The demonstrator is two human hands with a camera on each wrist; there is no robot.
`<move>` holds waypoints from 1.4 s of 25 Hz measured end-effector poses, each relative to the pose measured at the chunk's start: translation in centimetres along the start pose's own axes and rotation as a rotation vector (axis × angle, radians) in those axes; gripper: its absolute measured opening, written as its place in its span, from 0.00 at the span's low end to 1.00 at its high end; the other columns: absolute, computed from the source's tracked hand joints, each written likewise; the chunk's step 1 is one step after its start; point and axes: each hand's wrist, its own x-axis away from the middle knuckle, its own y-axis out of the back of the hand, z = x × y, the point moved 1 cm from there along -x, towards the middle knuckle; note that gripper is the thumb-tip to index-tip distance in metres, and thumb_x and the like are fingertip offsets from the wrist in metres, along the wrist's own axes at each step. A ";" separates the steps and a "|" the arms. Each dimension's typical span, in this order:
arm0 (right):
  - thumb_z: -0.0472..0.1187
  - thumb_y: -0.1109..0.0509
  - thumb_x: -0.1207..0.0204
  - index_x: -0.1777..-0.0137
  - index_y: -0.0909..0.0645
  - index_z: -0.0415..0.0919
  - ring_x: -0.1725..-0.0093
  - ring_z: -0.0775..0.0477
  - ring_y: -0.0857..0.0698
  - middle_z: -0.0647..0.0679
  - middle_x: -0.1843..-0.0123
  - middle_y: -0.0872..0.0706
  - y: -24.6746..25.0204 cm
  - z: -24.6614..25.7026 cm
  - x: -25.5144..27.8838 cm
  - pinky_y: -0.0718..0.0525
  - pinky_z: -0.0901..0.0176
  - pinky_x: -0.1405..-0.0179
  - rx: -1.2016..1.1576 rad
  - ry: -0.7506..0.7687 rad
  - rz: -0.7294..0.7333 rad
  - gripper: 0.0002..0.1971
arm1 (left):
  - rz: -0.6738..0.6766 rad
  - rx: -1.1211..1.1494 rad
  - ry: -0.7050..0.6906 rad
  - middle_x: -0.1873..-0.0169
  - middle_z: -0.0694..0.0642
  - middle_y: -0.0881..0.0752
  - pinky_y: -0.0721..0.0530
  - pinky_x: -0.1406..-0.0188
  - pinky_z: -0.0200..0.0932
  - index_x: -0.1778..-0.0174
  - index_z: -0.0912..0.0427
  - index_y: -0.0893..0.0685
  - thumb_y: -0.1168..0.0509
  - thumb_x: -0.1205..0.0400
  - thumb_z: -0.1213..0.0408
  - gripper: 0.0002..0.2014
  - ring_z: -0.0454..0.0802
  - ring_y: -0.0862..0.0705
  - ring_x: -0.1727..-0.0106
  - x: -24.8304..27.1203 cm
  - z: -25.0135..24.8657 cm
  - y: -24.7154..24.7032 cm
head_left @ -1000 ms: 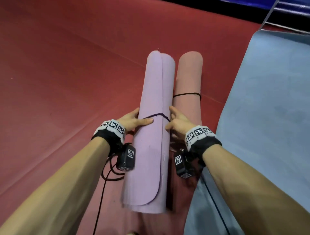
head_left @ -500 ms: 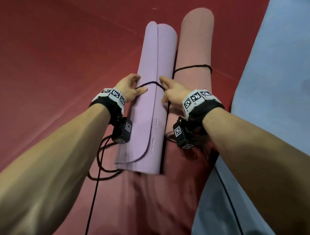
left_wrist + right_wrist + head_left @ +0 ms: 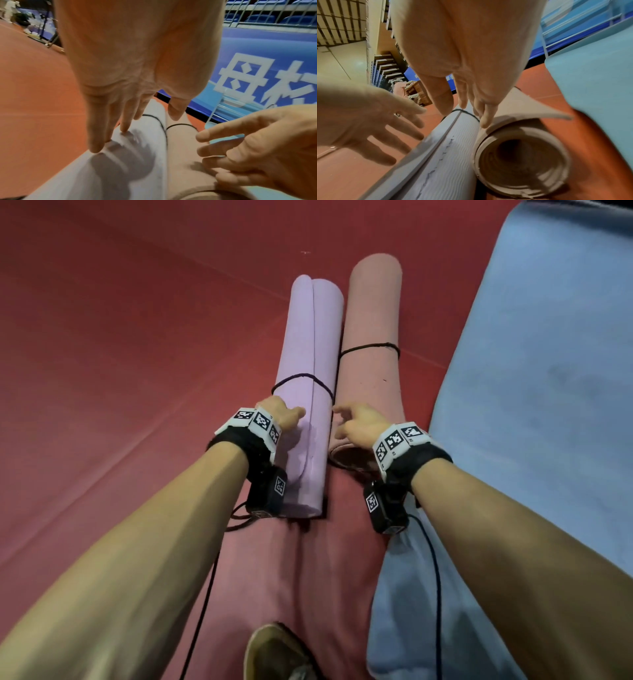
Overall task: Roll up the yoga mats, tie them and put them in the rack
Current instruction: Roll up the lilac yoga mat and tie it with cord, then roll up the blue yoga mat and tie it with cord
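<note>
Two rolled mats lie side by side on the red floor (image 3: 120, 354), straight ahead of the person's hands. The purple mat (image 3: 308, 364) is under the left hand (image 3: 284, 414), whose straightened fingers rest on its near half, just short of the dark cord (image 3: 301, 378) tied round it. The pink mat (image 3: 371, 337) lies touching it on the right, bound by its own black cord (image 3: 370, 348) farther out. The right hand (image 3: 359, 422) hovers over the pink roll's near end, fingers loose and spread, gripping nothing; whether a fingertip touches the roll's loose outer flap I cannot tell. Beyond the right wrist a blue mat (image 3: 531, 371) is spread flat. A shoe (image 3: 274, 652) shows between the forearms.
</note>
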 end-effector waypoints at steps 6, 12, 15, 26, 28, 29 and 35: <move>0.28 0.31 0.27 0.31 0.17 0.41 0.49 0.47 0.19 0.43 0.36 0.14 6.3 -2.6 11.1 0.17 0.51 0.40 -0.037 -0.078 -0.157 0.23 | -0.011 0.166 -0.194 0.48 0.67 0.12 0.11 0.46 0.57 0.45 0.68 0.14 0.32 0.21 0.55 0.18 0.64 0.12 0.47 9.6 -7.9 0.3; 0.28 0.37 0.21 0.32 0.19 0.38 0.48 0.42 0.16 0.37 0.44 0.15 13.1 -5.9 23.1 0.12 0.46 0.44 -0.110 -0.190 -0.303 0.19 | 0.071 0.314 -0.401 0.51 0.63 0.09 0.10 0.49 0.61 0.45 0.64 0.14 0.35 0.26 0.45 0.25 0.61 0.09 0.52 19.0 -15.7 -0.8; 0.28 0.37 0.21 0.31 0.19 0.38 0.42 0.39 0.13 0.37 0.40 0.14 15.1 -7.4 26.9 0.11 0.44 0.41 -0.120 -0.217 -0.366 0.20 | 0.092 0.440 -0.434 0.54 0.67 0.10 0.10 0.51 0.60 0.44 0.71 0.17 0.35 0.18 0.61 0.15 0.64 0.10 0.57 22.8 -18.8 -2.2; 0.28 0.37 0.23 0.56 0.13 0.44 0.55 0.47 0.14 0.50 0.61 0.12 10.0 -19.9 38.9 0.12 0.51 0.46 0.009 -0.421 -0.173 0.14 | 0.334 0.273 -0.449 0.55 0.66 0.11 0.11 0.56 0.53 0.45 0.72 0.17 0.38 0.17 0.70 0.10 0.62 0.13 0.62 29.0 -23.1 -17.8; 0.26 0.39 0.27 0.56 0.13 0.47 0.53 0.46 0.13 0.49 0.56 0.10 8.1 -22.1 40.7 0.13 0.53 0.44 0.034 -0.445 -0.114 0.17 | 0.371 0.222 -0.442 0.56 0.66 0.11 0.10 0.57 0.53 0.46 0.73 0.16 0.39 0.17 0.71 0.10 0.61 0.12 0.62 29.6 -22.4 -21.1; 0.25 0.39 0.29 0.56 0.13 0.49 0.49 0.45 0.12 0.48 0.50 0.09 7.1 -23.2 41.6 0.13 0.53 0.42 0.056 -0.457 -0.075 0.19 | 0.394 0.202 -0.434 0.56 0.66 0.11 0.10 0.55 0.53 0.46 0.73 0.16 0.39 0.17 0.72 0.10 0.61 0.12 0.63 29.9 -21.9 -23.0; 0.31 0.22 0.32 0.31 0.19 0.55 0.43 0.44 0.14 0.47 0.39 0.17 2.7 -27.9 45.2 0.16 0.57 0.49 0.183 -0.519 0.144 0.31 | 0.486 0.148 -0.381 0.68 0.62 0.14 0.10 0.60 0.50 0.47 0.74 0.16 0.39 0.17 0.74 0.09 0.56 0.16 0.73 31.5 -18.5 -29.5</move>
